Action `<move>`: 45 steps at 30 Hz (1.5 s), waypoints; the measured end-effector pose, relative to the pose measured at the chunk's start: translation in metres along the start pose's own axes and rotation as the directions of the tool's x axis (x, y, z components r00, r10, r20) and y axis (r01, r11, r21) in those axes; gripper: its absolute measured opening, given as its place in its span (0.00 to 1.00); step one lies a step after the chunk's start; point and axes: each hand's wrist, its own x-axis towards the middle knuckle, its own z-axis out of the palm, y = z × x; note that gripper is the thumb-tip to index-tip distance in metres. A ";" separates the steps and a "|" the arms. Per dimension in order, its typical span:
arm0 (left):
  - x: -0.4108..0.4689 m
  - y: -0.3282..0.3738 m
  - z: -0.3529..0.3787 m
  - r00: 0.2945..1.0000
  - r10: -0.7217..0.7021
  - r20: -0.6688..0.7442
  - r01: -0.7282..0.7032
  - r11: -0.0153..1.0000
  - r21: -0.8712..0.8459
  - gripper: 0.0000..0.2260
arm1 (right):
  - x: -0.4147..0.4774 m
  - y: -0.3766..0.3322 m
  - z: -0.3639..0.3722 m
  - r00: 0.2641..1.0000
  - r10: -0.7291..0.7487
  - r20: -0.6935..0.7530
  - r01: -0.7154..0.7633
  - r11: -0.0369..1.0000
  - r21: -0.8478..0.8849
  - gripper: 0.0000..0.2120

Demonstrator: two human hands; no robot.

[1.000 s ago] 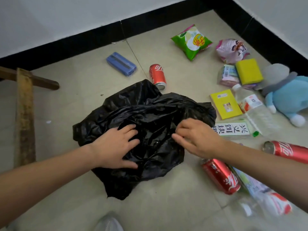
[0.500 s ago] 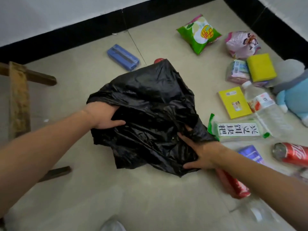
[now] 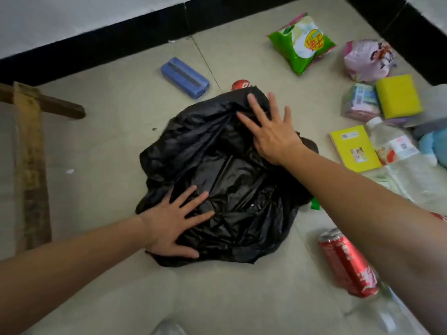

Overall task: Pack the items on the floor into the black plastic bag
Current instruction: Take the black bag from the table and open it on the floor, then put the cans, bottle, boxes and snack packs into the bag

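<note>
Both palms flat, fingers spread, gripping nothing: left hand (image 3: 169,223) presses near edge of black plastic bag (image 3: 227,180), right hand (image 3: 271,134) far side. Bag crumpled, glossy, mid-floor (image 3: 108,141); red can (image 3: 348,262) alongside.

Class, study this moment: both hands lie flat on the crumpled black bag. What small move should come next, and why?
Probably find and pull open the bag's mouth. The left hand and right hand only press the black plastic bag flat, no opening shows, and items such as the red can lie unpacked.
</note>
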 end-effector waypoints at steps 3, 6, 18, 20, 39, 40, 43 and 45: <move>-0.014 0.012 0.015 0.995 0.084 0.060 -0.084 0.996 0.000 0.41 | 0.021 0.000 0.000 0.986 0.064 0.157 -0.094 0.977 0.189 0.36; -0.017 0.019 0.014 0.976 0.142 -0.166 -0.138 0.990 0.035 0.36 | 0.024 -0.010 -0.008 0.992 0.054 0.115 -0.081 0.965 0.248 0.34; 0.042 -0.060 -0.037 0.933 -0.262 -0.247 0.236 0.963 -0.130 0.44 | -0.021 -0.021 0.012 0.922 -0.241 0.304 0.076 0.881 0.467 0.28; 0.041 -0.065 -0.031 0.939 -0.253 -0.234 0.209 0.958 -0.198 0.45 | -0.018 -0.014 0.006 0.942 -0.164 0.292 -0.022 0.839 0.543 0.24; 0.078 -0.146 -0.058 0.446 -0.603 -0.662 0.153 0.780 -0.607 0.15 | 0.098 -0.016 -0.015 0.928 0.346 0.142 -0.366 0.763 0.533 0.42; 0.082 -0.147 -0.060 0.465 -0.607 -0.645 0.153 0.772 -0.616 0.13 | 0.096 -0.004 -0.012 0.933 0.336 0.127 -0.356 0.827 0.434 0.41; 0.093 -0.146 -0.071 0.499 -0.625 -0.600 0.145 0.743 -0.653 0.17 | 0.091 0.031 -0.010 0.888 0.406 0.216 -0.457 0.832 0.316 0.40; 0.100 -0.149 -0.083 0.450 -0.658 -0.604 0.139 0.720 -0.680 0.21 | 0.091 0.048 -0.012 0.850 0.425 0.311 -0.511 0.810 0.287 0.42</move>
